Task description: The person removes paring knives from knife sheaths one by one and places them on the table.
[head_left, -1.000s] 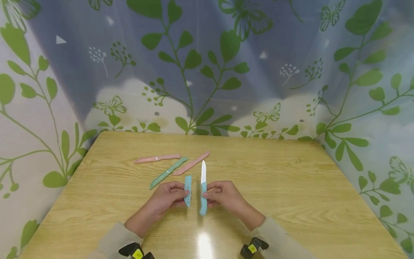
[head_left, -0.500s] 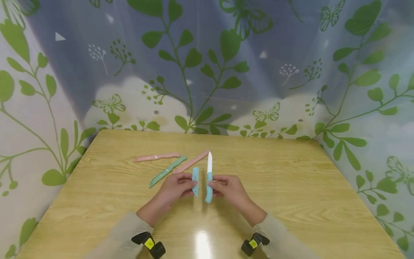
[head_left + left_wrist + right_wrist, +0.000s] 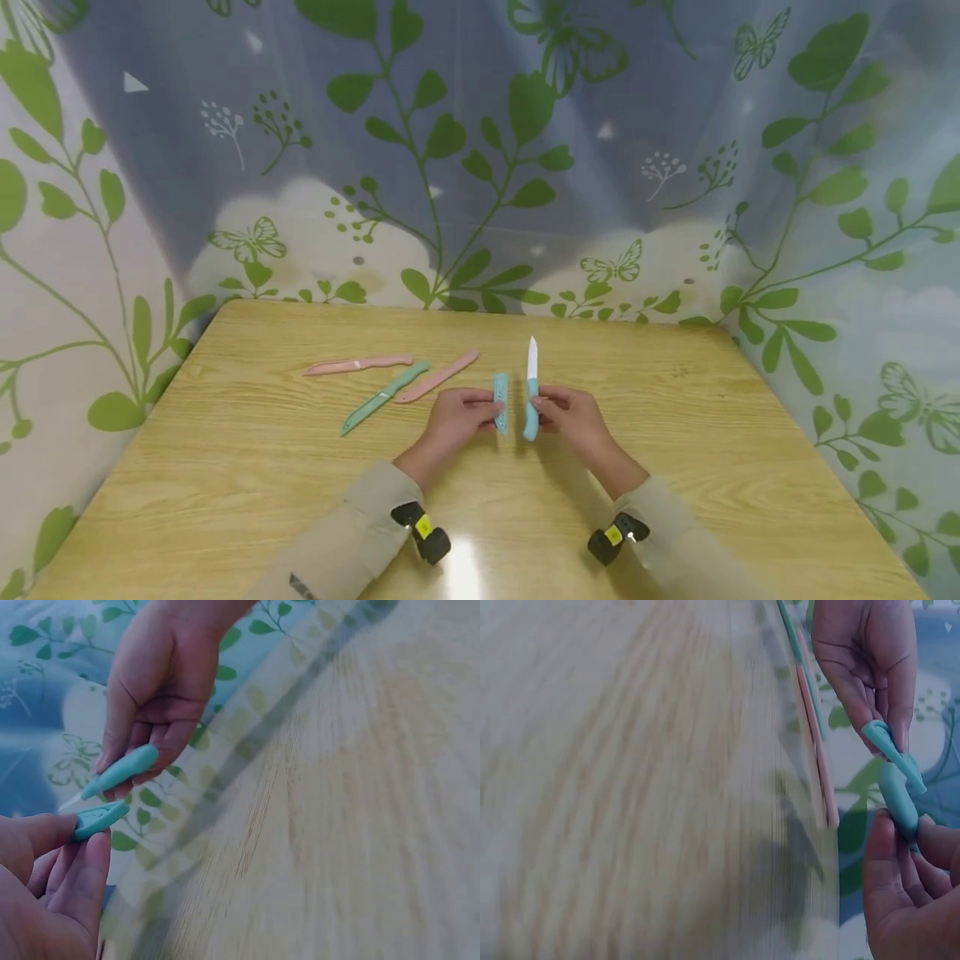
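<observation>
My left hand (image 3: pixel 459 419) pinches a light-blue knife sheath (image 3: pixel 501 403) between thumb and fingers, its wide end pointing away from me. In my right hand (image 3: pixel 573 417) is a small knife (image 3: pixel 532 392), gripped by its light-blue handle with the white blade bare and pointing away. Sheath and knife stand side by side, apart, above the table. The left wrist view shows the sheath (image 3: pixel 101 820) in front of the knife handle (image 3: pixel 121 771). From the right wrist, the knife handle (image 3: pixel 897 796) appears below the sheath (image 3: pixel 895 756).
To the left on the wooden table (image 3: pixel 225 500) lie a pink sheathed knife (image 3: pixel 358 364), a green sheathed knife (image 3: pixel 385 398) and another pink piece (image 3: pixel 437 377), perhaps also a sheathed knife. A patterned curtain (image 3: pixel 480 208) surrounds the back and sides.
Both hands have moved to the right and somewhat away from me, carrying the sheath and the knife. These two stay apart. The pink and green pieces have stayed in place.
</observation>
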{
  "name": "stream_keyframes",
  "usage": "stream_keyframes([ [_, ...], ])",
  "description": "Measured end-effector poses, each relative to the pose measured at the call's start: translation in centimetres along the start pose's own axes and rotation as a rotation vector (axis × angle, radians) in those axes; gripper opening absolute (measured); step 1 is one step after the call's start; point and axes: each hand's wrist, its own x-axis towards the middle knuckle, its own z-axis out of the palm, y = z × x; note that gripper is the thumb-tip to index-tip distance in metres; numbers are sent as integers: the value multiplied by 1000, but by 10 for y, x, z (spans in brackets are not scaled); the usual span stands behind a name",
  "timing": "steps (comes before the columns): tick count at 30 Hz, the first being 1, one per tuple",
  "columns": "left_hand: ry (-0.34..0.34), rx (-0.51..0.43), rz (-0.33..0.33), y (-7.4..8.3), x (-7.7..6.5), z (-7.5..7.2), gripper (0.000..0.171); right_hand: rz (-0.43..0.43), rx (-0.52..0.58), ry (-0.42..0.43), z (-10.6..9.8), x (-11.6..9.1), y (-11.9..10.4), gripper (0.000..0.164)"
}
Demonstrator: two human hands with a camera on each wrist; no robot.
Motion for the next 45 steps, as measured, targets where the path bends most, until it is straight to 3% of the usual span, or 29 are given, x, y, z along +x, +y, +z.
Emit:
stream_keyframes([
  [5,8,30,14,-5,19,24,23,34,-39,40,-27,7,9,37],
  [10,50,115,7,-9,32,38,20,55,-58,75,-47,17,18,38],
  [14,47,181,17,-14,43,50,20,75,-80,127,-64,23,24,38],
  [23,0,283,34,-13,49,87,17,147,-150,216,-98,27,38,39],
  [30,-4,398,74,-16,49,103,14,207,-145,255,-106,32,47,37],
  [35,-19,459,81,-5,49,116,11,223,-195,286,-109,30,46,35],
  [42,-12,701,40,8,57,126,17,212,-249,272,-111,33,40,31],
  [45,-9,739,24,7,61,127,16,206,-293,276,-111,37,37,29],
])
